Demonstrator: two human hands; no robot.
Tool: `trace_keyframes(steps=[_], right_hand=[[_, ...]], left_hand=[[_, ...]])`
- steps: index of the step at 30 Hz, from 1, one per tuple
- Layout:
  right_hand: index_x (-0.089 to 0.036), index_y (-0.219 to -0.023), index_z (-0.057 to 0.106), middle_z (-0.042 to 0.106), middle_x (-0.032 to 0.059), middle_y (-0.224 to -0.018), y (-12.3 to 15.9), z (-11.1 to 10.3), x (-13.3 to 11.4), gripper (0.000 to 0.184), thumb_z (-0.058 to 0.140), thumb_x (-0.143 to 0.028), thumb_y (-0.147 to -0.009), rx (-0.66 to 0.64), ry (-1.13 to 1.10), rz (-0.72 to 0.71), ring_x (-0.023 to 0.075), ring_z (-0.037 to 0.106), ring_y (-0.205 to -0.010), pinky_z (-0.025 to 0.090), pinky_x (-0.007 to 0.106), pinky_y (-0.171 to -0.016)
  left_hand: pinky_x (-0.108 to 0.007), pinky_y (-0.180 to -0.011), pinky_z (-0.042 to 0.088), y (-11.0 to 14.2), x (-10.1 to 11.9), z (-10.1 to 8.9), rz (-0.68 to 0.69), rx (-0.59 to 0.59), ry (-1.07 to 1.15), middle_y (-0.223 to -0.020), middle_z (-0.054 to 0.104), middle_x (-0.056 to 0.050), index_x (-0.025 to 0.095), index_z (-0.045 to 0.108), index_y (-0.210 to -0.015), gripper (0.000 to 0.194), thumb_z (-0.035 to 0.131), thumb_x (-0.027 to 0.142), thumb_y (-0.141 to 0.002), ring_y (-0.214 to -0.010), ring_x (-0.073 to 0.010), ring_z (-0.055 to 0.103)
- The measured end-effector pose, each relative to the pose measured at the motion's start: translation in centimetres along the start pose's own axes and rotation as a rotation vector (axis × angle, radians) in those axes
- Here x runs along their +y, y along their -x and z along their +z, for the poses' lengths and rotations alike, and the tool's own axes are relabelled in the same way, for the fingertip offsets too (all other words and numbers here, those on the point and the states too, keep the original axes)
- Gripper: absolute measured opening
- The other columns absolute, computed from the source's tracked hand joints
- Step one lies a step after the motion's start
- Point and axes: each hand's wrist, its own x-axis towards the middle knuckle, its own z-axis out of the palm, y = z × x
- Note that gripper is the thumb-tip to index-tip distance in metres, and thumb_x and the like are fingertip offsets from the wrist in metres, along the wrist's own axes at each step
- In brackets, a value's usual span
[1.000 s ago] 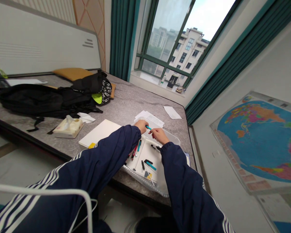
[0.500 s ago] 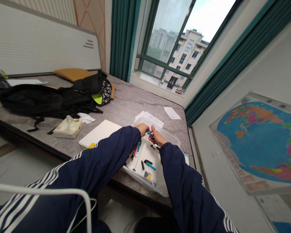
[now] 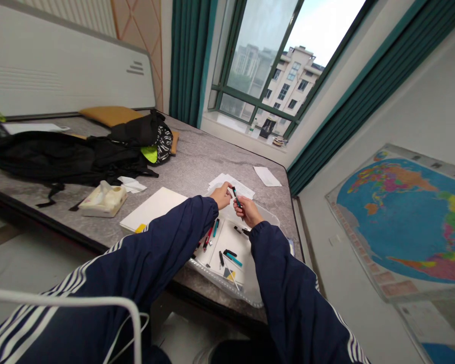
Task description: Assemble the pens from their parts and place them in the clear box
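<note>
A slim dark pen with teal on it (image 3: 235, 194) stands tilted up in my right hand (image 3: 247, 210), which is closed round its lower part. My left hand (image 3: 222, 195) is beside the pen's top end, index fingertip at the tip and thumb apart from it. Both hands are above a clear plastic bin (image 3: 260, 298). Inside lie a white board or booklet (image 3: 227, 232), a teal pen (image 3: 234, 260), black caps or short pens (image 3: 222, 258), a red pen (image 3: 208, 236) and another teal piece (image 3: 216, 227).
Left of the bin lies a white box or book (image 3: 151, 210), then a tissue pack (image 3: 103, 200) and a black backpack (image 3: 60, 156). Paper sheets (image 3: 267, 176) lie behind the bin on the grey table (image 3: 197, 156). A white cable or tube (image 3: 79, 301) crosses low in front.
The pen has turned from slanting between both hands to more upright in my right hand. My left hand has risen slightly and its fingers have loosened toward the pen's top.
</note>
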Motion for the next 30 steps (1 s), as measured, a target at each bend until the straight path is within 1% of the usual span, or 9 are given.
trace_keyframes(steps=[3,6,8,10,13,16,23,26,30], right_hand=[[-0.017,-0.082,0.056,0.053,-0.0013,-0.063,0.0,-0.2,-0.6,0.015,0.063,-0.029,-0.076,0.033,-0.136,-0.062,0.0054,0.031,-0.044,0.017,0.017,-0.037],[-0.018,-0.083,0.058,0.054,-0.0007,-0.065,0.2,-0.3,-1.0,0.011,0.062,-0.026,-0.078,0.055,-0.227,-0.133,0.0068,0.035,-0.047,0.026,0.017,-0.039],[-0.018,-0.085,0.058,0.055,-0.0004,-0.067,0.3,-0.2,-1.0,0.011,0.064,-0.026,-0.079,0.048,-0.253,-0.162,0.0079,0.039,-0.051,0.032,0.018,-0.043],[-0.019,-0.086,0.058,0.056,-0.0004,-0.07,0.4,-0.1,-1.0,0.012,0.066,-0.026,-0.08,0.03,-0.259,-0.176,0.0087,0.043,-0.054,0.036,0.018,-0.045],[-0.02,-0.088,0.059,0.058,-0.0003,-0.075,0.5,0.1,-0.9,0.013,0.066,-0.029,-0.082,0.017,-0.252,-0.193,0.0096,0.047,-0.058,0.042,0.02,-0.049],[-0.021,-0.089,0.059,0.062,-0.0001,-0.078,0.3,0.1,-0.9,0.014,0.067,-0.031,-0.083,0.021,-0.248,-0.23,0.0107,0.052,-0.063,0.047,0.022,-0.056],[-0.022,-0.093,0.057,0.071,0.0068,-0.107,0.2,-0.3,-1.0,0.021,0.07,-0.035,-0.083,0.064,-0.21,-0.233,0.0202,0.069,-0.093,0.057,0.033,-0.074],[-0.022,-0.093,0.056,0.071,0.0072,-0.112,0.4,-0.4,-1.0,0.025,0.072,-0.038,-0.081,0.103,-0.157,-0.227,0.0212,0.07,-0.095,0.058,0.034,-0.075],[-0.022,-0.091,0.053,0.073,0.0068,-0.104,0.3,-0.4,-1.0,0.029,0.075,-0.036,-0.078,0.168,-0.122,-0.244,0.0203,0.071,-0.09,0.059,0.034,-0.075]], left_hand=[[-0.025,-0.06,0.05,0.4,0.8,0.1,-0.144,-0.187,0.085,-0.087,0.072,-0.004,0.02,0.043,-0.124,0.042,0.044,0.016,-0.082,-0.057,-0.013,0.065],[-0.026,-0.054,0.048,0.9,0.9,0.5,-0.29,-0.518,0.085,-0.083,0.073,-0.007,0.018,0.054,-0.112,0.03,0.047,0.029,-0.084,-0.057,-0.0172,0.066],[-0.026,-0.054,0.048,1.2,0.7,0.9,-0.315,-0.717,0.067,-0.085,0.074,-0.01,0.018,0.06,-0.101,0.03,0.058,0.039,-0.08,-0.06,-0.0195,0.068],[-0.026,-0.056,0.048,1.5,0.5,1.1,-0.281,-0.797,0.094,-0.091,0.075,-0.011,0.018,0.063,-0.098,0.039,0.068,0.048,-0.073,-0.064,-0.0202,0.069],[-0.026,-0.059,0.048,1.6,0.4,1.2,-0.234,-0.744,0.2,-0.1,0.074,-0.012,0.018,0.064,-0.099,0.053,0.067,0.063,-0.071,-0.069,-0.0192,0.07],[-0.025,-0.059,0.047,1.2,0.4,1.2,-0.201,-0.648,0.277,-0.107,0.072,-0.013,0.015,0.065,-0.095,0.057,0.06,0.068,-0.074,-0.072,-0.0173,0.07],[-0.021,-0.054,0.043,0.4,0.3,1.1,-0.102,-0.495,0.208,-0.098,0.074,-0.011,0.013,0.071,-0.094,0.045,0.061,0.054,-0.08,-0.068,-0.0135,0.067],[-0.021,-0.055,0.044,0.2,0.0,0.8,-0.046,-0.404,0.146,-0.088,0.075,-0.009,0.012,0.074,-0.088,0.038,0.062,0.047,-0.081,-0.064,-0.0127,0.065],[-0.022,-0.06,0.047,-0.2,-0.9,0.7,0.005,-0.298,0.085,-0.078,0.075,-0.007,0.014,0.076,-0.079,0.036,0.067,0.048,-0.077,-0.061,-0.012,0.064]])
